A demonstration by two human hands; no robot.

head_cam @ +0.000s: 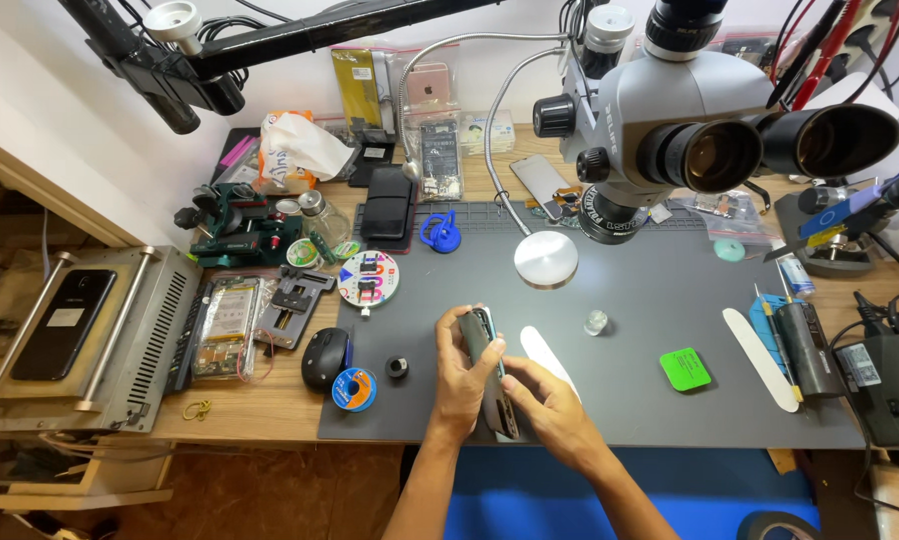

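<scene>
Gripping a phone (490, 372) on edge, left hand (464, 375) fingers wrapped around it, right hand (545, 402) fingers pinching its lower side

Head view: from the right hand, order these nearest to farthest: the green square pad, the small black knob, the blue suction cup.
From the right hand:
1. Green square pad, to its right on the grey mat.
2. Small black knob, to its left past the left hand; close to the pad's distance, so that ranking is loose.
3. Blue suction cup, far up at the mat's back edge.
</scene>
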